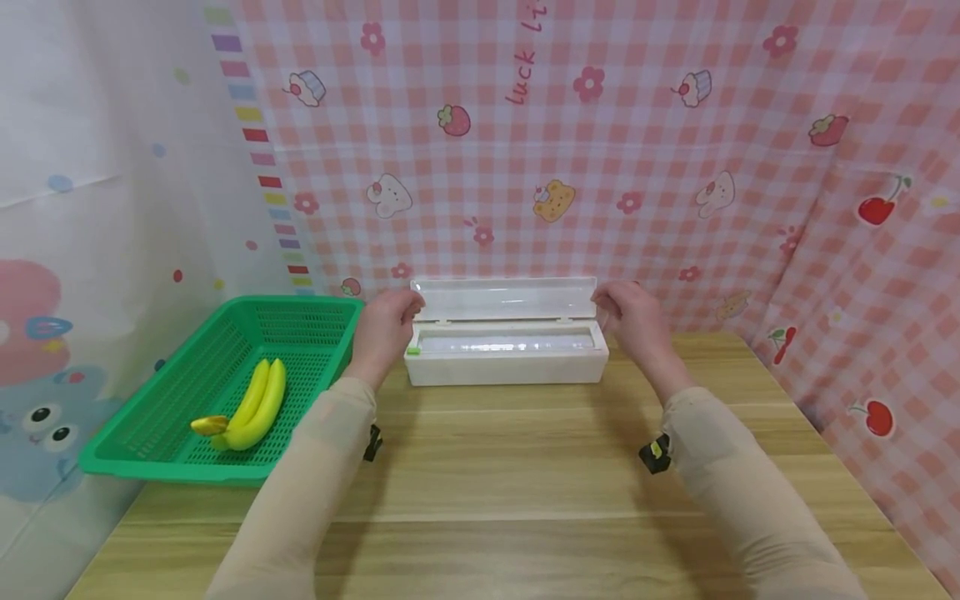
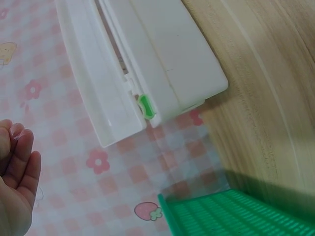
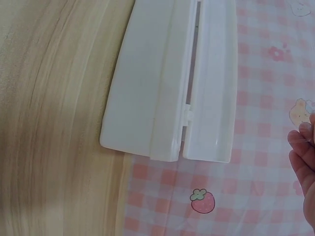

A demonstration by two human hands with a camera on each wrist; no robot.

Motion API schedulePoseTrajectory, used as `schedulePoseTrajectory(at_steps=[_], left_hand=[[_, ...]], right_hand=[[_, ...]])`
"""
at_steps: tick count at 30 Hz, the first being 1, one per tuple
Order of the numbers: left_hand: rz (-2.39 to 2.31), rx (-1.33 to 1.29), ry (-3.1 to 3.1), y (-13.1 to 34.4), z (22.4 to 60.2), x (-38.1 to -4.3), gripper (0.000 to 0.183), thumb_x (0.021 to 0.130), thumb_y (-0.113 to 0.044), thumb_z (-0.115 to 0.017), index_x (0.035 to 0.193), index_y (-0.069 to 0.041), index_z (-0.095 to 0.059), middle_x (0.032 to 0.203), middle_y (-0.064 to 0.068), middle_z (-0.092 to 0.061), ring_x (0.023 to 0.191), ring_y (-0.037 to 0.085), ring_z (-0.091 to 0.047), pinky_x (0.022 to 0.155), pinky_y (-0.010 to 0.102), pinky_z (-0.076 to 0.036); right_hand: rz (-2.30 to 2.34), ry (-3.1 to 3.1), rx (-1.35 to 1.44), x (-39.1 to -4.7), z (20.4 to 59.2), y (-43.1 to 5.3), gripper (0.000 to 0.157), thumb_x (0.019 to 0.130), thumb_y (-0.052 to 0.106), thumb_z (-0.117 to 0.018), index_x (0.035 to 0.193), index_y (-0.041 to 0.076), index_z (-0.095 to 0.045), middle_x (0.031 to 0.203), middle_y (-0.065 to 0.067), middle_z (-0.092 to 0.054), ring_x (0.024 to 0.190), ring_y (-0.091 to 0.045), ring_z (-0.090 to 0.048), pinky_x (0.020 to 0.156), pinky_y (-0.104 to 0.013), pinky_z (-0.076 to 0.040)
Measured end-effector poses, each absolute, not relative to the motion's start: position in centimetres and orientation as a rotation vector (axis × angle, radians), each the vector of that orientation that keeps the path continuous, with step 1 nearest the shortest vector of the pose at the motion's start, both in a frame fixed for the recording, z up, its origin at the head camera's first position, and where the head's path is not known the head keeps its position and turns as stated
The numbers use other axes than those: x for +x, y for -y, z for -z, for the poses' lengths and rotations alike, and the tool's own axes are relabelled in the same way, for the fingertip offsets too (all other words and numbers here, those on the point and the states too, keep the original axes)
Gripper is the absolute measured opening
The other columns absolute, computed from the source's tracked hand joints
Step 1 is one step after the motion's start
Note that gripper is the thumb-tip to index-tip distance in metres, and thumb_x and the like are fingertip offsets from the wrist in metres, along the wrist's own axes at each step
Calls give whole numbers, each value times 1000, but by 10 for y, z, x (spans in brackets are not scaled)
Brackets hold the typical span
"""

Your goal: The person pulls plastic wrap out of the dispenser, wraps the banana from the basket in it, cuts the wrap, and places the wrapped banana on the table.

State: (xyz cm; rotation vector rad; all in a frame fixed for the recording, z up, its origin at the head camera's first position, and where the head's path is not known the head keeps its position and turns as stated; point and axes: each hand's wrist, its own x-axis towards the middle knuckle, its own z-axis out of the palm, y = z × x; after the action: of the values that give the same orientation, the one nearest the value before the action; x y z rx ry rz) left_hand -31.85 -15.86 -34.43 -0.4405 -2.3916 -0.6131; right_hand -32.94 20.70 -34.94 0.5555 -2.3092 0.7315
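From my station I see the white cling-film dispenser (image 1: 507,371) on the wooden table (image 1: 487,483), its lid (image 1: 510,298) up. Beside its left end, the left hand (image 1: 384,327) pinches clear film (image 2: 16,136), fingertips together; beside its right end, the right hand (image 1: 637,317) does likewise. Left of the dispenser, a green plastic basket (image 1: 180,473) holds two yellow bananas (image 1: 258,408).

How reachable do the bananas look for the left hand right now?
Probably yes: the basket is open-topped, near the left hand, and nothing covers the bananas. But that hand seems to pinch clear film, so it would likely need to let go first.
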Motion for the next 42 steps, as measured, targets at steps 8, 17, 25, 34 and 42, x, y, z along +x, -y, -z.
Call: schedulePoseTrajectory(at_steps=[8,17,25,34,42], left_hand=[[633,-481,2336,160,340,-316,11,91,6,-64,94,-2,-70,92,13,-71,90,31,-65,85,43,-53],[621,-544,2255,163,333,-315,12,87,9,-65,90,-2,-69,89,13,-72,87,31,-67,81,42,-55],[595,-558,2237,164,325,-313,11,85,9,-67,91,0,-70,91,14,-72,90,32,-68,81,44,-56],[600,-559,2249,165,313,-311,7,88,6,-68,90,-1,-69,95,15,-72,94,32,-68,85,44,-55],[590,-558,2259,165,304,-308,5,89,2,-69,91,-2,-70,95,16,-72,91,33,-68,84,45,-55]], right_hand=[[-722,2305,549,-326,343,-207,12,91,-8,-62,96,1,-68,96,-16,-68,92,-35,-62,83,-51,-50],[-708,2309,569,-324,334,-209,14,92,-9,-61,95,3,-66,88,-12,-64,80,-29,-55,72,-45,-48],[-713,2323,548,-319,326,-209,12,95,-5,-59,97,2,-68,95,-15,-67,89,-32,-60,81,-49,-50],[-658,2210,607,-320,319,-210,10,88,-10,-64,93,-1,-67,90,-17,-67,84,-35,-62,77,-49,-52],[-646,2218,600,-316,309,-209,9,90,-9,-65,92,-1,-67,91,-17,-68,86,-34,-63,79,-49,-53]])
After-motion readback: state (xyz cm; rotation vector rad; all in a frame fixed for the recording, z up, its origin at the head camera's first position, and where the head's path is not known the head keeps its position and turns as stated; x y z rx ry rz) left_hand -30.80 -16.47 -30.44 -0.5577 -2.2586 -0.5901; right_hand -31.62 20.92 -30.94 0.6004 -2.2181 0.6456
